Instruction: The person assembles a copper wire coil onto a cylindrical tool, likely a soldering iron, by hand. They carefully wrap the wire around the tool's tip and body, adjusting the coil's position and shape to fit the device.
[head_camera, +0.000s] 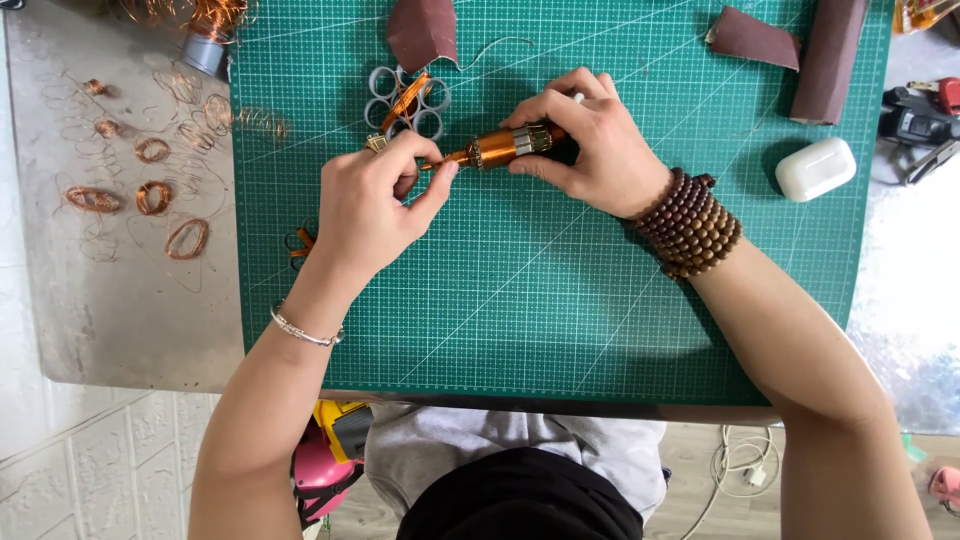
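Copper-wound cylinder (505, 146) held level above green cutting mat (560, 300), long axis running left to right; gripped around far end by right hand (590, 145); pinched at near tip by left hand (375, 200); both closed, touching it.

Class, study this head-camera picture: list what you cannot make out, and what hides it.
- Tip of the orange tool, head view: covered by the left hand.
- Tool's rear end: hidden under the right hand.
- Grey rings: partly covered by an orange piece; count unclear.
- Black device: cut off by the right edge.
- Copper wire spool: cut off by the top edge.
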